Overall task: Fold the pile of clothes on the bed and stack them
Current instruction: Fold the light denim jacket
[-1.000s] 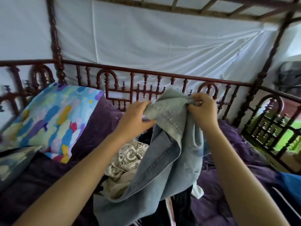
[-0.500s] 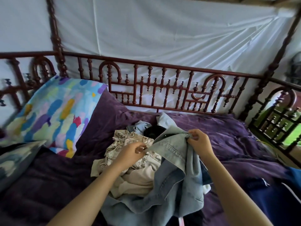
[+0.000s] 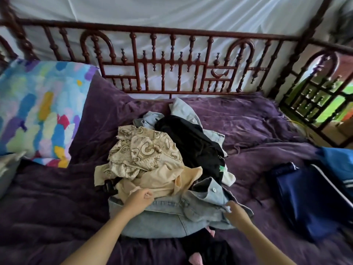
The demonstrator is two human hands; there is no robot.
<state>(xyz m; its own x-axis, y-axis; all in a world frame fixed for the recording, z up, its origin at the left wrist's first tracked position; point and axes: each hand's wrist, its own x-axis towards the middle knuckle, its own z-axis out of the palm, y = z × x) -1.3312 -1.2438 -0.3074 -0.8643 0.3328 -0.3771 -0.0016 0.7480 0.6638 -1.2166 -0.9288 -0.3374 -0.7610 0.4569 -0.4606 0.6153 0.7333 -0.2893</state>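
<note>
Pale blue denim jacket [image 3: 172,217], beige letter-print top [image 3: 145,150], black garment [image 3: 194,142], purple bedspread [image 3: 257,119], multicoloured brushstroke pillow [image 3: 42,109]

There are two hands, a left hand [image 3: 140,197] and a right hand [image 3: 236,213], one jean jacket [image 3: 172,217], one clothes pile [image 3: 149,150], one bright pillow [image 3: 38,111] left.

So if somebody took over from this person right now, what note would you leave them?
Left hand grips the top edge of the light blue denim jacket; right hand pinches its other side.
The jacket lies crumpled at the pile's near end on the purple bed cover. Behind it: beige patterned cloth, plain tan garment, black garment, all unfolded. A dark blue garment lies apart at right.
Nothing plainly folded yet.
Left: spread and fold the jacket, then the others, and stack.
</note>
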